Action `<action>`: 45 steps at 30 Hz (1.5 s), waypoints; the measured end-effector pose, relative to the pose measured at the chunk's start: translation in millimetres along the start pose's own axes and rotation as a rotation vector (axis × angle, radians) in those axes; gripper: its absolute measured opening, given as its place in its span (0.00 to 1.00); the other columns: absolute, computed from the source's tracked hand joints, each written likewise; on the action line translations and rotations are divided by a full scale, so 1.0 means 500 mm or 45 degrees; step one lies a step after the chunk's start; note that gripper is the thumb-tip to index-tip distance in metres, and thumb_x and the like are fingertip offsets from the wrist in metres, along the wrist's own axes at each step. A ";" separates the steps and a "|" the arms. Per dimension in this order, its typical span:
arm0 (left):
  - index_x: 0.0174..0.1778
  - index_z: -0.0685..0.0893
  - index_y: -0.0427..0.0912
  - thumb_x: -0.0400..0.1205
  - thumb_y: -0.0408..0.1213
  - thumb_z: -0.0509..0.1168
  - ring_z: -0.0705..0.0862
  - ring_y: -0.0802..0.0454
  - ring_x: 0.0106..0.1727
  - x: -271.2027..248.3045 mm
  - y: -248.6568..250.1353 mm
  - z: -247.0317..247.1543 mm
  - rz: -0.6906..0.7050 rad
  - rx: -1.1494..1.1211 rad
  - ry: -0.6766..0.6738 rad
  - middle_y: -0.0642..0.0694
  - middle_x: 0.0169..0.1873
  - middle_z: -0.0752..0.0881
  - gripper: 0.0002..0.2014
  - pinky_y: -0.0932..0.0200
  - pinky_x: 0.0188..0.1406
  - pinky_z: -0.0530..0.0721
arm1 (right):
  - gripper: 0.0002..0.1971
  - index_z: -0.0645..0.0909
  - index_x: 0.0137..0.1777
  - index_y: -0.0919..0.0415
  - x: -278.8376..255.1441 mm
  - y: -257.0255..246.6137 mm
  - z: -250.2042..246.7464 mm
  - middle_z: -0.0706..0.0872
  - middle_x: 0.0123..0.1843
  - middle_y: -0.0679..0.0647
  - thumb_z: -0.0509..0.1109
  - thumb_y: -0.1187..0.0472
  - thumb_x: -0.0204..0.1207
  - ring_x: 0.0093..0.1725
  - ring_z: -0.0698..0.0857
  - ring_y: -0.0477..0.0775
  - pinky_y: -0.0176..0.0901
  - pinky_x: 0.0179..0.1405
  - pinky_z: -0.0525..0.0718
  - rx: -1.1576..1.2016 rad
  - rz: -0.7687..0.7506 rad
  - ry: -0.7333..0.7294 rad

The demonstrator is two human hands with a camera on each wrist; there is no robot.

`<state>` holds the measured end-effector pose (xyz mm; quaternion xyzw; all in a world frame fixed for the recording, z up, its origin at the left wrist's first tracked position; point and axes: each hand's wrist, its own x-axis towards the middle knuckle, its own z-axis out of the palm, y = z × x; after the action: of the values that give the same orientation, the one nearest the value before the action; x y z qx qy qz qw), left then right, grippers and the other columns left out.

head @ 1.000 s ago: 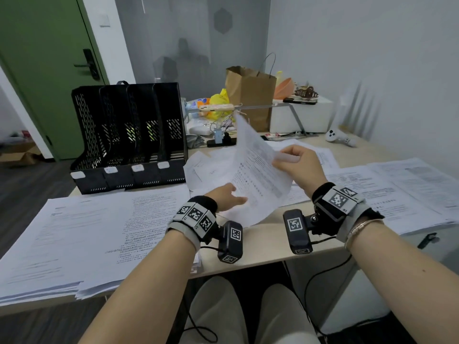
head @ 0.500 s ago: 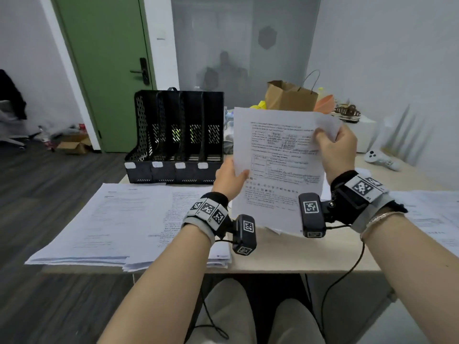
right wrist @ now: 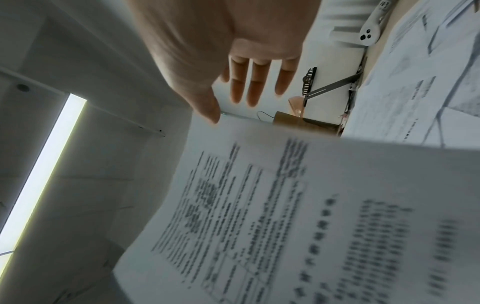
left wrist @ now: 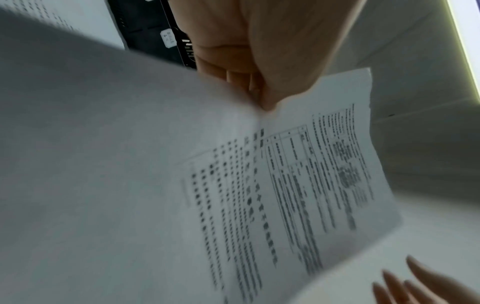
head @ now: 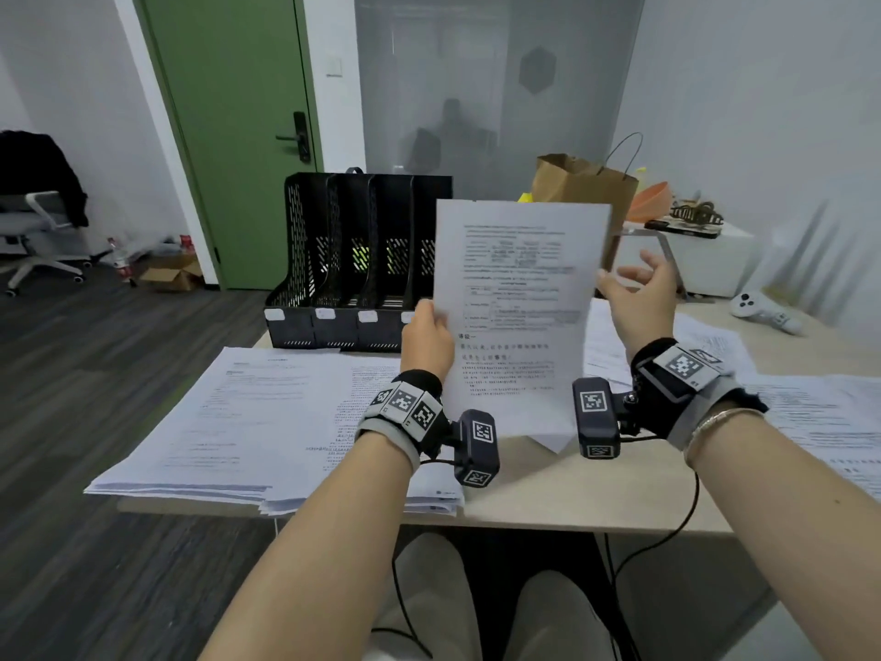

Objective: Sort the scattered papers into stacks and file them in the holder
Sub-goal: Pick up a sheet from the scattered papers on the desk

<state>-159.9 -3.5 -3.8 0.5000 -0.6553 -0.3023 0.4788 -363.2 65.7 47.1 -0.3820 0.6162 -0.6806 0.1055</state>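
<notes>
A printed sheet [head: 515, 307] stands upright in the air over the desk, its text facing me. My left hand [head: 426, 336] pinches its left edge, thumb in front and fingers behind; the left wrist view shows that grip on the sheet [left wrist: 298, 174] by the left hand [left wrist: 259, 82]. Just off the sheet's right edge, my right hand [head: 636, 291] is spread with straight fingers [right wrist: 255, 86] and holds nothing, the sheet [right wrist: 272, 205] lying below it. The black mesh file holder [head: 357, 260] with its slots stands behind the sheet at the desk's back left.
A thick paper stack [head: 267, 412] covers the desk's left part, more sheets [head: 820, 422] lie at the right. A brown paper bag [head: 581, 183], a white box [head: 705, 260] and a white controller [head: 763, 310] are at the back right. A green door [head: 238, 112] stands behind.
The sheet was lifted from tilted to upright and has shifted left. My right hand has let go of its top right corner and opened; the left hand keeps its pinch.
</notes>
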 end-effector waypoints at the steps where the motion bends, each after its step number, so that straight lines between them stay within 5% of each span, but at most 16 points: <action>1: 0.43 0.69 0.37 0.85 0.28 0.52 0.76 0.44 0.44 0.003 0.000 -0.004 -0.024 -0.011 0.048 0.39 0.44 0.79 0.05 0.58 0.40 0.71 | 0.28 0.67 0.74 0.64 0.000 0.011 0.001 0.78 0.56 0.52 0.72 0.62 0.76 0.50 0.79 0.44 0.34 0.54 0.77 -0.028 0.031 -0.032; 4: 0.47 0.68 0.38 0.84 0.27 0.51 0.77 0.44 0.45 0.011 -0.002 -0.012 -0.109 -0.024 0.140 0.40 0.46 0.79 0.03 0.55 0.43 0.74 | 0.22 0.76 0.67 0.64 0.004 0.047 0.000 0.82 0.61 0.57 0.73 0.60 0.75 0.60 0.80 0.53 0.42 0.58 0.75 -0.204 0.136 -0.245; 8: 0.48 0.65 0.38 0.83 0.23 0.47 0.76 0.44 0.47 0.012 -0.003 -0.012 -0.168 -0.043 0.191 0.41 0.47 0.77 0.06 0.55 0.45 0.73 | 0.25 0.74 0.70 0.61 -0.005 0.084 -0.006 0.80 0.65 0.58 0.71 0.51 0.76 0.61 0.79 0.56 0.50 0.55 0.75 -0.328 0.424 -0.591; 12: 0.50 0.66 0.38 0.81 0.22 0.47 0.75 0.46 0.48 0.015 0.007 0.024 -0.196 -0.067 0.142 0.40 0.51 0.78 0.08 0.56 0.45 0.72 | 0.22 0.75 0.67 0.62 -0.014 0.116 -0.036 0.83 0.59 0.57 0.69 0.50 0.78 0.55 0.83 0.55 0.49 0.51 0.79 -0.376 0.540 -0.672; 17: 0.59 0.69 0.33 0.82 0.23 0.48 0.77 0.44 0.53 0.019 0.048 0.096 -0.199 -0.070 0.056 0.39 0.57 0.79 0.12 0.57 0.47 0.72 | 0.09 0.80 0.53 0.60 -0.010 0.132 -0.123 0.82 0.47 0.54 0.70 0.57 0.77 0.40 0.79 0.49 0.41 0.38 0.76 -0.436 0.534 -0.575; 21: 0.60 0.71 0.35 0.81 0.23 0.49 0.79 0.43 0.58 0.015 0.076 0.167 -0.193 -0.055 -0.021 0.39 0.58 0.80 0.13 0.56 0.52 0.76 | 0.08 0.84 0.53 0.62 -0.001 0.145 -0.191 0.84 0.48 0.54 0.71 0.62 0.76 0.42 0.78 0.46 0.32 0.35 0.71 -0.496 0.477 -0.473; 24: 0.62 0.69 0.34 0.81 0.20 0.48 0.75 0.48 0.53 -0.006 0.108 0.217 -0.192 -0.097 -0.103 0.39 0.60 0.78 0.15 0.60 0.49 0.71 | 0.17 0.80 0.63 0.63 0.006 0.169 -0.240 0.82 0.63 0.59 0.73 0.60 0.75 0.55 0.78 0.52 0.39 0.49 0.77 -0.521 0.534 -0.370; 26: 0.64 0.69 0.35 0.81 0.19 0.47 0.74 0.48 0.55 -0.017 0.127 0.247 -0.185 -0.149 -0.128 0.38 0.63 0.78 0.17 0.60 0.50 0.70 | 0.23 0.72 0.69 0.62 0.006 0.184 -0.272 0.80 0.63 0.58 0.72 0.58 0.75 0.58 0.80 0.56 0.49 0.58 0.78 -0.476 0.641 -0.332; 30: 0.66 0.69 0.32 0.79 0.19 0.46 0.75 0.46 0.53 -0.029 0.144 0.305 -0.165 -0.207 -0.192 0.37 0.62 0.79 0.20 0.58 0.50 0.73 | 0.21 0.68 0.70 0.63 -0.003 0.193 -0.326 0.84 0.44 0.55 0.68 0.64 0.78 0.38 0.85 0.53 0.45 0.37 0.83 -0.208 0.722 -0.248; 34: 0.69 0.67 0.34 0.80 0.21 0.47 0.77 0.44 0.54 -0.044 0.157 0.356 -0.141 -0.229 -0.305 0.36 0.63 0.79 0.21 0.55 0.50 0.74 | 0.10 0.77 0.58 0.67 -0.003 0.193 -0.384 0.83 0.36 0.57 0.65 0.71 0.78 0.23 0.83 0.45 0.35 0.20 0.78 -0.227 0.572 -0.086; 40: 0.82 0.49 0.53 0.82 0.24 0.52 0.82 0.39 0.58 -0.067 0.162 0.415 -0.013 -0.193 -0.506 0.34 0.59 0.82 0.35 0.55 0.51 0.76 | 0.10 0.79 0.57 0.65 0.020 0.196 -0.474 0.82 0.33 0.57 0.64 0.71 0.78 0.23 0.80 0.48 0.34 0.15 0.75 -0.213 0.506 0.207; 42: 0.80 0.55 0.57 0.80 0.21 0.50 0.82 0.42 0.54 -0.073 0.171 0.433 0.038 -0.166 -0.575 0.39 0.57 0.81 0.35 0.54 0.49 0.79 | 0.14 0.76 0.63 0.64 0.024 0.195 -0.494 0.82 0.34 0.57 0.64 0.71 0.78 0.26 0.81 0.51 0.36 0.17 0.77 -0.160 0.495 0.300; 45: 0.67 0.74 0.50 0.77 0.18 0.51 0.81 0.43 0.58 -0.079 0.180 0.461 0.146 -0.140 -0.618 0.41 0.61 0.79 0.28 0.48 0.57 0.84 | 0.20 0.67 0.69 0.56 0.017 0.190 -0.514 0.83 0.40 0.59 0.64 0.68 0.80 0.28 0.82 0.54 0.40 0.21 0.81 -0.017 0.507 0.328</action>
<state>-405.6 43.4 -20.5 0.3482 -0.7609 -0.4209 0.3502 -567.0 234.6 -24.0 -0.1636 0.6924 -0.6853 0.1557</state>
